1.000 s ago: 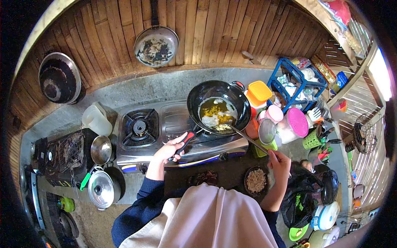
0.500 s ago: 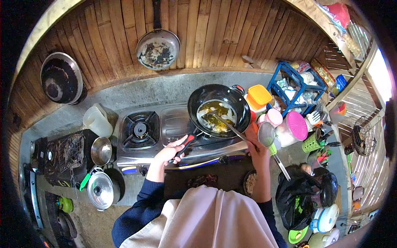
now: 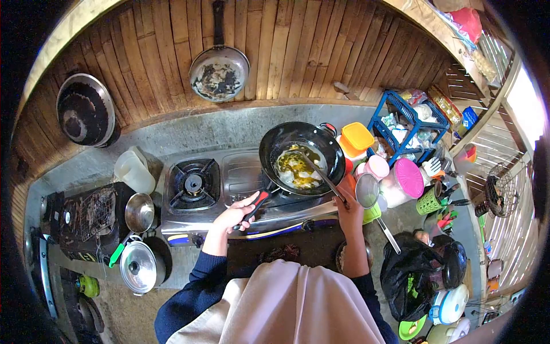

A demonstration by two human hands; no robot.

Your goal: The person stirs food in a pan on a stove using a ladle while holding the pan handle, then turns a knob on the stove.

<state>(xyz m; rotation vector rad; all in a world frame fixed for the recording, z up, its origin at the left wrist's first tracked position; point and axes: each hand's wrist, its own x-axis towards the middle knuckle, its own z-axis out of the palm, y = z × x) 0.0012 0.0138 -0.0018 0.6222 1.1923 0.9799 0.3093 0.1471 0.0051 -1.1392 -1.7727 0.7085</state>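
Observation:
A black wok (image 3: 275, 137) sits over the right burner of the gas stove (image 3: 243, 166), with yellowish oil and pale pieces of food (image 3: 301, 166) in its bottom. My left hand (image 3: 234, 214) is closed around the wok's red and black handle (image 3: 256, 203), thumb along the top. The handle of a metal spatula (image 3: 327, 182) is gripped in my right hand (image 3: 350, 213), at the wok's near right side. Its head dips into the oil and is partly hidden there.
Left of the wok lies a bare burner (image 3: 193, 183). A lidded pot (image 3: 139, 266) and a small saucepan (image 3: 140, 212) stand at the left. Close to my right hand are a strainer (image 3: 367, 191), a pink-lidded container (image 3: 407, 178), an orange box (image 3: 358, 136) and a black plastic bag (image 3: 407, 275).
My right hand has shifted slightly left and down, and the spatula's head has moved within the oil. The food pieces lie differently. My left hand keeps its grip on the wok handle.

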